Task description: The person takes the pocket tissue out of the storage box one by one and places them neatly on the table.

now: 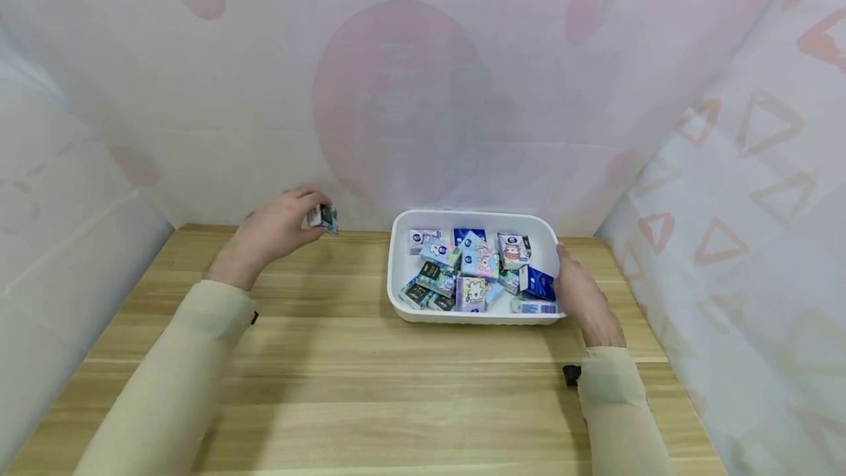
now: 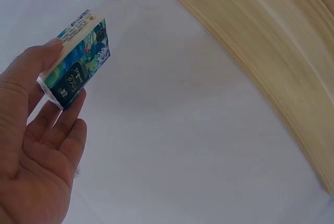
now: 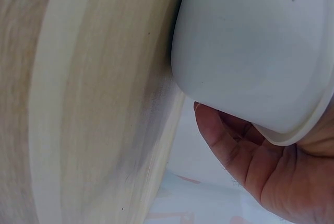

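A small green-blue tissue pack (image 1: pixel 324 217) is pinched between thumb and fingers of the left hand (image 1: pixel 274 230), raised over the table's back left part. In the left wrist view the pack (image 2: pixel 78 59) shows a flowery print, held at one end by the left hand (image 2: pixel 42 135). A white tub (image 1: pixel 476 318) holds several small packs (image 1: pixel 479 263) in blue, pink, purple and dark green. At its right end the right hand (image 1: pixel 581 296) grips the rim. Seen from the right wrist, that hand (image 3: pixel 266 172) curls its fingers against the outer wall of the tub (image 3: pixel 250 51).
The wooden table (image 1: pixel 370 402) stretches toward the front, with its back edge along a pale printed curtain (image 1: pixel 396 94). Similar sheets hang at the left and the right (image 1: pixel 747 189). The tub stands close to the back edge, right of the middle.
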The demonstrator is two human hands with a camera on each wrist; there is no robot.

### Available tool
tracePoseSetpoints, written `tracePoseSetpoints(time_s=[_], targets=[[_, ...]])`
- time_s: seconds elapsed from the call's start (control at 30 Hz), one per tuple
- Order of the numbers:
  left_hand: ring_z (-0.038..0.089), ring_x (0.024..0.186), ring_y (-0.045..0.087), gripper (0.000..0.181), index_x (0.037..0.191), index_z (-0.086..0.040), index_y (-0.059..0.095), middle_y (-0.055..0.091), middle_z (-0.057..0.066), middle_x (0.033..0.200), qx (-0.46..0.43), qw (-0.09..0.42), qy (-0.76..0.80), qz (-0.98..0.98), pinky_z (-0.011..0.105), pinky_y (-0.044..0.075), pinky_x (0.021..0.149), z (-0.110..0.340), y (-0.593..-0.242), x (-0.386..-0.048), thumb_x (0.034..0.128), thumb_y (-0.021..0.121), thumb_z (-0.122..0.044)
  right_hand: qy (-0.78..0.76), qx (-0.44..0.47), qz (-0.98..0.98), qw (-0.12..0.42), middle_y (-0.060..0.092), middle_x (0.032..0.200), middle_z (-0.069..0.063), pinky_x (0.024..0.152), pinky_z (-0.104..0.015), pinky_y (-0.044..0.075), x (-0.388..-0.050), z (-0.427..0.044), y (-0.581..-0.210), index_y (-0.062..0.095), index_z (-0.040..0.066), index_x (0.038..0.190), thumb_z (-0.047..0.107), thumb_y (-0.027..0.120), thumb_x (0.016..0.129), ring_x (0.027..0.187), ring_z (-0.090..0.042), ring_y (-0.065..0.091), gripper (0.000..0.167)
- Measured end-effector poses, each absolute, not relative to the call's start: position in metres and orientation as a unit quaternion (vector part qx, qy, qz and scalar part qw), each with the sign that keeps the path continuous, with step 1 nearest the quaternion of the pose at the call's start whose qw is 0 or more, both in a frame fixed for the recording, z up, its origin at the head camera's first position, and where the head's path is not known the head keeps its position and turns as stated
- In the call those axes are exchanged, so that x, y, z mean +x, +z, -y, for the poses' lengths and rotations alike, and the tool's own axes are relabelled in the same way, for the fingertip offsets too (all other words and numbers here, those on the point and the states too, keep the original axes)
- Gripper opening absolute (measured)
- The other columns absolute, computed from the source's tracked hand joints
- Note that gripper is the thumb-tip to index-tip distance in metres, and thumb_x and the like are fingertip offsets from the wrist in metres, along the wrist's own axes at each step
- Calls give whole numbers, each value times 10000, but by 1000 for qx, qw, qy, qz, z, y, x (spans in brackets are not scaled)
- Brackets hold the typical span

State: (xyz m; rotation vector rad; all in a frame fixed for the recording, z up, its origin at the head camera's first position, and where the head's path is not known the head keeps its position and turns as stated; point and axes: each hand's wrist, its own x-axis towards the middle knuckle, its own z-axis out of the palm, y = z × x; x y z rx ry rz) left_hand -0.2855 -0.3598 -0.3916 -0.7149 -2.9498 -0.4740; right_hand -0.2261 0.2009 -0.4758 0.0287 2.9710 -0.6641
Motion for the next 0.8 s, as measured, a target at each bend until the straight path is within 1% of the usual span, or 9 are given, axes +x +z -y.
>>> tracePoseSetpoints(time_s=[0.3,0.53,0.63,0.8], targets=[[508,1377,722,518,1508,25,689,690,286,1549,-210,34,-154,965,691,632,1135,414,-398,-291,1050,886,-115,-225,18,-973,52,479,1703,-480,1251,-762,553,-228,-200,-476,93,-81,1839,-29,412,1160,1486,-621,635,752],[545,1376,707,515,1467,55,691,690,318,1517,-184,37,-149,971,713,614,1143,448,-409,-296,1025,901,-104,-218,11,-975,45,509,1677,-480,1256,-766,546,-229,-200,-479,138,-93,1829,-33,424,1153,1481,-627,638,736],[578,1378,692,523,1469,87,672,665,364,1522,-164,42,-148,974,725,612,1134,458,-413,-297,1027,890,-89,-217,7,-975,40,518,1663,-487,1257,-772,541,-230,-201,-479,160,-106,1819,-42,433,1141,1481,-638,634,734],[610,1315,699,522,1477,127,642,625,424,1517,-103,64,-157,980,744,616,1078,470,-419,-297,1054,844,-101,-213,3,-976,36,545,1630,-495,1227,-774,561,-230,-202,-480,168,-118,1811,-42,441,1134,1436,-634,665,734]])
